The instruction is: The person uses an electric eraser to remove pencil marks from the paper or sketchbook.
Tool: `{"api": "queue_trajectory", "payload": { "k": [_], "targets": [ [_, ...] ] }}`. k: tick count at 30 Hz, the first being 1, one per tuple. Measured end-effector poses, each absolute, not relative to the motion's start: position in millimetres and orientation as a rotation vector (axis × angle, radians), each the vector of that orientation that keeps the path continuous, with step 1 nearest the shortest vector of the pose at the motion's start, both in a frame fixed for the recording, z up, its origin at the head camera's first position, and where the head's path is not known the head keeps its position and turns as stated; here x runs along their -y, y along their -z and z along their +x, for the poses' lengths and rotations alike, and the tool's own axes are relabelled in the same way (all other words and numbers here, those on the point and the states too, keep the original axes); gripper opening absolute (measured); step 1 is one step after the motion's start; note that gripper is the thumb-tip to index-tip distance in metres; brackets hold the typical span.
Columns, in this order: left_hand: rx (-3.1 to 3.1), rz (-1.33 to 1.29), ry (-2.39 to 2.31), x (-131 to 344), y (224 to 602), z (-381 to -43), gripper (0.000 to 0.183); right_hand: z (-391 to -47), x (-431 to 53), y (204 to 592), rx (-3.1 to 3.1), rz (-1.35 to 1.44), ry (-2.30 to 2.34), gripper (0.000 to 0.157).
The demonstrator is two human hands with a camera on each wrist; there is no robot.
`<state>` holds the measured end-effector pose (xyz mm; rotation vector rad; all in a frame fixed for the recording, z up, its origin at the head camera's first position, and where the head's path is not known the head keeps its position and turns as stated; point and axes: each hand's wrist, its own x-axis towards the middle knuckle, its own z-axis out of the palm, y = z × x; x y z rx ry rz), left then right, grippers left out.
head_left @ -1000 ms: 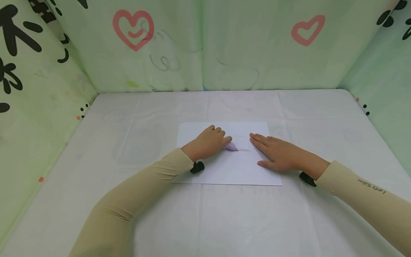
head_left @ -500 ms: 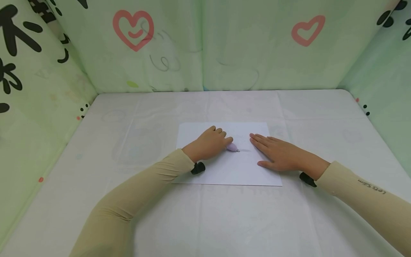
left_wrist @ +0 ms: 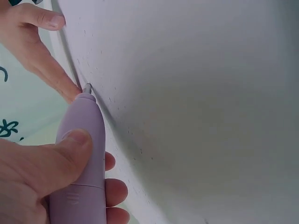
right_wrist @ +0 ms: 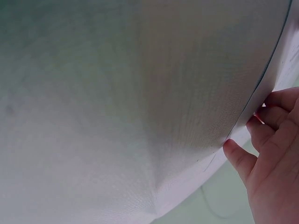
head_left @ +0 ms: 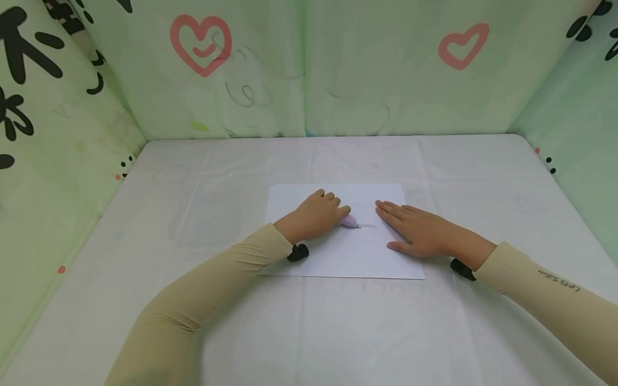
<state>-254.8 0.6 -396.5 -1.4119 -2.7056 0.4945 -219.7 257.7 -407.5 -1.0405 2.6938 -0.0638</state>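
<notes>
My left hand (head_left: pixel 316 215) grips a thick lavender pen-shaped tool (head_left: pixel 350 221) over a white sheet of paper (head_left: pixel 347 260). In the left wrist view, the thumb lies along the tool's body (left_wrist: pixel 83 119) and the fingers wrap its far side. Its narrow grey tip (left_wrist: pixel 87 87) points down at the paper; contact is hard to tell. Small dark specks are scattered over the sheet there. Flat on the paper's right side rests my right hand (head_left: pixel 420 230), with its fingers straight and the thumb spread. The right wrist view shows those fingers (right_wrist: pixel 238 156) at the paper's edge.
A white cloth covers the table (head_left: pixel 241 321) around the paper. Green printed fabric walls (head_left: pixel 376 80) enclose the back and both sides. A black wrist device (head_left: pixel 298 252) sits under the left wrist, and another black device (head_left: pixel 462 269) under the right.
Over the last second my left hand and the lavender tool have shifted very slightly to the right. The right hand and the paper have stayed put.
</notes>
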Motion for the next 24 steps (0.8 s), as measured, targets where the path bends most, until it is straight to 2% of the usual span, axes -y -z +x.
{"api": "queue_trajectory", "payload": {
  "k": [24],
  "targets": [
    [2.69,-1.397,-0.519,-1.6,399.2,-258.0,0.023,-220.3,-259.1,407.6,-2.694,-1.048,0.054,0.073]
  ]
}}
